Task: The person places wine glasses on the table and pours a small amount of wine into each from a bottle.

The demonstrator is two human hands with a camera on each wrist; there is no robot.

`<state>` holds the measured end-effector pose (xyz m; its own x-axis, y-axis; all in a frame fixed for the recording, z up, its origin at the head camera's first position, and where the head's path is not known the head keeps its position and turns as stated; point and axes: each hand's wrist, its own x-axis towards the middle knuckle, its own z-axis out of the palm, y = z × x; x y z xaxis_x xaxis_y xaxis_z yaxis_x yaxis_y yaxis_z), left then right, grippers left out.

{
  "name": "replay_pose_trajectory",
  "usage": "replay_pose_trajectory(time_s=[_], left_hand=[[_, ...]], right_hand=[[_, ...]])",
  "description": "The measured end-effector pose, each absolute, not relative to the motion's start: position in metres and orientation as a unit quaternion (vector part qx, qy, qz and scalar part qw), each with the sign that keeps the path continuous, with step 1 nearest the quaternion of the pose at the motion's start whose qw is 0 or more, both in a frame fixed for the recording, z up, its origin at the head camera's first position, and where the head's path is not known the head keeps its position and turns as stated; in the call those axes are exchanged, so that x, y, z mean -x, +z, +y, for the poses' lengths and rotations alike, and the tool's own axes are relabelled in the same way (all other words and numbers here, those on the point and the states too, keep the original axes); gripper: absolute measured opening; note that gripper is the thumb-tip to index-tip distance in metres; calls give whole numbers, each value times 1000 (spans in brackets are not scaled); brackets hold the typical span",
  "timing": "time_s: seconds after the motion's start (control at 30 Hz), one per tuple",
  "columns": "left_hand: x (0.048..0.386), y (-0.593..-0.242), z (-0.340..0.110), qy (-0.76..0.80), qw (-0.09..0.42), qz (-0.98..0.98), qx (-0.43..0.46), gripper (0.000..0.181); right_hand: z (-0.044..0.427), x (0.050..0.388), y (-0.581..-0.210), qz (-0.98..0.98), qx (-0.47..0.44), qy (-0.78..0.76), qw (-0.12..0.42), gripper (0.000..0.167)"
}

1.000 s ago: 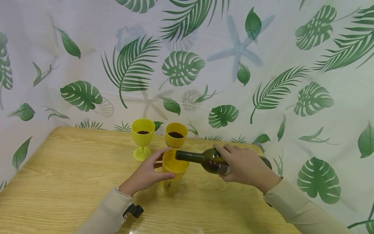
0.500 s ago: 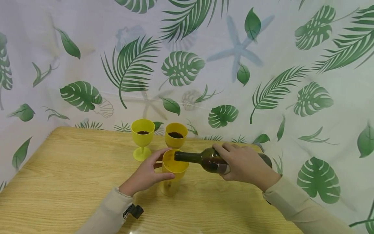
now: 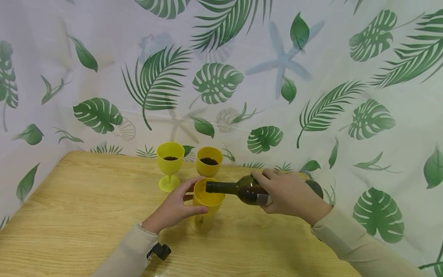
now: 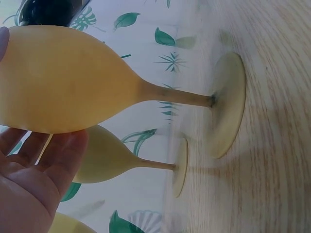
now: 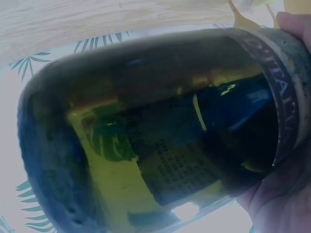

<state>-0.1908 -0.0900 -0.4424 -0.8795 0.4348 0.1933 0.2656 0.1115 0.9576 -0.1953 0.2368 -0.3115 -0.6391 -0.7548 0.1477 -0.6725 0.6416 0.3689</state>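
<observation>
My left hand point(image 3: 175, 206) holds the bowl of an orange-yellow goblet point(image 3: 209, 207) between thumb and fingers. In the left wrist view the goblet's foot point(image 4: 228, 107) stands on the table. A dark green wine bottle point(image 3: 249, 190) lies nearly level in my right hand point(image 3: 292, 196), which grips its body. The bottle's mouth sits over the goblet's opening, pointing left. No stream of liquid can be made out, and the bowl's bottom is partly hidden by the neck. Up close, the right wrist view shows the bottle's glass body point(image 5: 146, 136) and part of a label.
Behind the held goblet stand a lime-yellow goblet point(image 3: 169, 163) and another orange-yellow goblet point(image 3: 209, 163), each with dark liquid inside. They rest near the back edge of the wooden table point(image 3: 86, 215). A leaf-patterned white curtain point(image 3: 221, 84) hangs behind and at both sides.
The bottle's neck has shifted very slightly left over the goblet. Both hands keep their hold, and the whole head view has dipped a few pixels.
</observation>
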Motion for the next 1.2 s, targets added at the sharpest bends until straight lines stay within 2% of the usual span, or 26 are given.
replay_pose_trajectory(time_s=[0.8, 1.03, 1.2], left_hand=[[191, -443, -90, 615, 63, 750, -234, 82], [191, -444, -89, 612, 66, 755, -228, 82], [192, -445, -89, 610, 65, 755, -230, 83]], right_hand=[[235, 196, -308, -887, -407, -162, 145, 87], [235, 197, -307, -891, -401, -172, 128, 95], [236, 197, -307, -889, -406, -165, 132, 90]])
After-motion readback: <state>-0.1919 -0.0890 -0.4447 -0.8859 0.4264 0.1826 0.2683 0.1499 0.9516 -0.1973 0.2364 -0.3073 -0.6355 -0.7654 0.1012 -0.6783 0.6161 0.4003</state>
